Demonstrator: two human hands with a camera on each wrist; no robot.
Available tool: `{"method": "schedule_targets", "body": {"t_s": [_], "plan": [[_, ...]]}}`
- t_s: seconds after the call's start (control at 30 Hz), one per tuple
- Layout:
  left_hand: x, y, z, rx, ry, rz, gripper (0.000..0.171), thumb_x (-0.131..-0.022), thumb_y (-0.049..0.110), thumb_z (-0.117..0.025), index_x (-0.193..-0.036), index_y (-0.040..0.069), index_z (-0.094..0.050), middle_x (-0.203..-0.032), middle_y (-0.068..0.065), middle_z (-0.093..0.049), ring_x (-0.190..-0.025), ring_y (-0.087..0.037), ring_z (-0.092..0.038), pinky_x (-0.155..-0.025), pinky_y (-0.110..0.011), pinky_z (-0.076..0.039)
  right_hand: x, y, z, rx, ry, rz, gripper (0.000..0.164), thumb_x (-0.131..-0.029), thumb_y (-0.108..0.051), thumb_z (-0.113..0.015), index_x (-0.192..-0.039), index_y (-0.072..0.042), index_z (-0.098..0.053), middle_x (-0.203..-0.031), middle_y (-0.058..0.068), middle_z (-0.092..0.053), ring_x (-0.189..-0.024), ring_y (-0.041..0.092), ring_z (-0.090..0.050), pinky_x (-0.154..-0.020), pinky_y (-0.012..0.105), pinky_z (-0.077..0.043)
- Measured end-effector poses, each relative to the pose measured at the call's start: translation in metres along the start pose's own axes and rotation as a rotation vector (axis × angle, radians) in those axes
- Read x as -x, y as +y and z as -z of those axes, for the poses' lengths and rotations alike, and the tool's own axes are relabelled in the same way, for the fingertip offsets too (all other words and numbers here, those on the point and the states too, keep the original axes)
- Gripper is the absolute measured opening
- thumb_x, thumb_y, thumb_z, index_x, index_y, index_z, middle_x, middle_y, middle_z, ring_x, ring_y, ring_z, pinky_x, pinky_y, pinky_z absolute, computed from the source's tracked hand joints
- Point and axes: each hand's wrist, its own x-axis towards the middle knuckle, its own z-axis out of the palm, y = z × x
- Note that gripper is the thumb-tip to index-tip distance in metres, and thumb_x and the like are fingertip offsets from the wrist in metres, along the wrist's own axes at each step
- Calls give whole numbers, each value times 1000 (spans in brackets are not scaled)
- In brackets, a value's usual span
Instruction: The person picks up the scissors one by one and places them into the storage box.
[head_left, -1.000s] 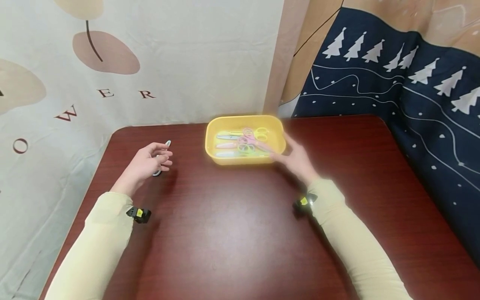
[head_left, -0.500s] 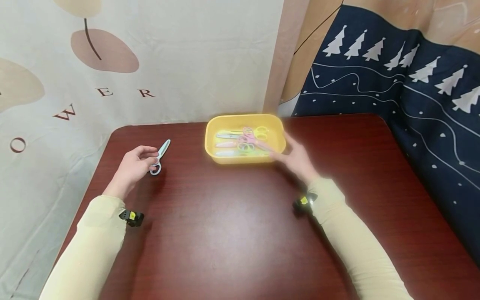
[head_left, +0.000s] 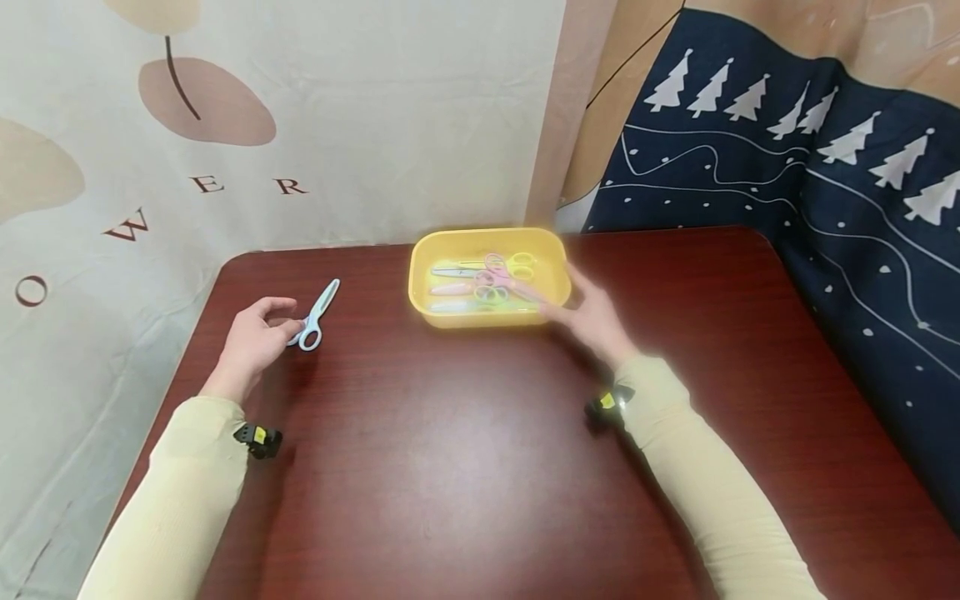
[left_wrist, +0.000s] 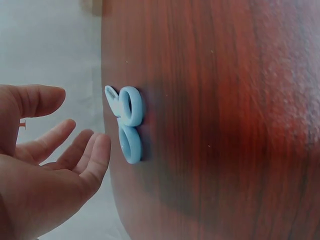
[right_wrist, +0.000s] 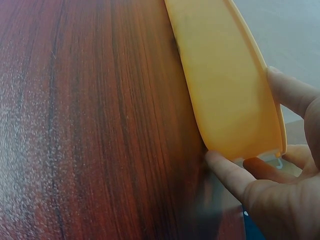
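Light blue scissors (head_left: 322,307) lie on the left part of the table, blades pointing away from me. Beside their handle loops (left_wrist: 132,107) is my left hand (head_left: 253,337), its fingers loosely bent with nothing between them; in the head view the fingertips overlap one loop. At the back of the table stands a yellow plastic bin (head_left: 480,320) with several scissors inside, among them pink scissors (head_left: 504,282) and a yellow-handled pair (head_left: 522,265). My right hand (head_left: 596,321) holds the bin by its right front corner. In the right wrist view the thumb (right_wrist: 292,92) presses the rim and fingers sit at the end wall.
The dark red wooden table (head_left: 450,450) has rounded back corners. Behind it hangs a pale printed cloth (head_left: 390,125), and on the right a navy cloth with white trees (head_left: 720,158). A small black camera (head_left: 258,440) is strapped to each wrist.
My left hand has drawn back to the left and slightly towards me, off the light blue scissors, which now show almost whole. My right hand and the bin have stayed put.
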Motion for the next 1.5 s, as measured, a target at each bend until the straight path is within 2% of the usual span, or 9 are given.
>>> {"method": "schedule_targets", "body": {"t_s": [0.1, 0.2, 0.37, 0.47, 0.73, 0.9, 1.13, 1.33, 1.5], "plan": [[0, -2, 0, -26, 19, 4, 55, -104, 18, -57, -152, -4, -44, -137, -31, -58, -102, -21, -62, -66, -10, -46, -1, 1, 0, 4, 2, 11, 94, -89, -32, -83, -164, -35, -27, -166, -5, -35, -145, 19, -43, -122, 43, -37], [0, -4, -2, -55, 36, -1, 53, -103, 17, -58, -150, -5, -45, -135, -32, -57, -107, -30, -61, -68, -14, -46, -2, 2, 0, 8, 3, 15, 93, -89, -32, -83, -164, -35, -27, -167, -5, -34, -146, 20, -42, -123, 44, -35], [0, -9, -3, -78, 42, 1, 56, -100, 16, -60, -148, -9, -44, -139, -36, -50, -122, -46, -52, -85, -39, -50, -1, 3, -1, 1, 5, 10, 94, -88, -31, -83, -164, -36, -27, -167, -5, -32, -147, 19, -41, -123, 43, -35], [0, -11, -3, -76, 27, 7, 61, -99, 19, -62, -149, -11, -42, -143, -37, -48, -128, -49, -49, -92, -48, -48, -1, 2, -1, -7, 6, 11, 95, -88, -29, -83, -164, -34, -27, -168, -5, -31, -147, 19, -42, -122, 41, -36], [-1, -16, -5, -130, -3, 0, 69, -97, 25, -69, -148, -13, -40, -139, -37, -52, -118, -44, -55, -85, -36, -47, -1, 2, -2, -4, 1, -10, 94, -89, -30, -82, -164, -36, -26, -168, -4, -31, -147, 20, -42, -122, 42, -37], [-2, -18, -7, -179, 3, -8, 72, -96, 29, -71, -146, -13, -42, -136, -37, -54, -119, -45, -55, -87, -44, -49, -1, 2, -2, -4, 3, 3, 95, -89, -30, -83, -164, -35, -26, -168, -4, -31, -146, 20, -44, -121, 42, -38], [-5, -23, -10, -248, 32, -24, 77, -91, 35, -78, -142, -15, -46, -126, -37, -58, -111, -45, -55, -82, -46, -50, -1, 2, -1, -1, 4, 4, 95, -88, -32, -83, -164, -37, -26, -167, -5, -33, -146, 18, -43, -121, 42, -37], [-7, -28, -14, -278, 66, -62, 74, -91, 31, -77, -137, -18, -49, -129, -38, -53, -121, -55, -39, -94, -60, -41, 0, 1, -1, 0, 7, 1, 95, -88, -34, -83, -164, -37, -27, -167, -6, -34, -146, 18, -42, -122, 43, -37], [-7, -27, -15, -295, 75, -68, 70, -90, 29, -76, -134, -20, -51, -133, -40, -47, -124, -57, -34, -98, -63, -37, 0, 2, -1, 10, 11, 0, 95, -88, -35, -83, -164, -36, -27, -167, -6, -34, -147, 19, -41, -122, 44, -35]]}}
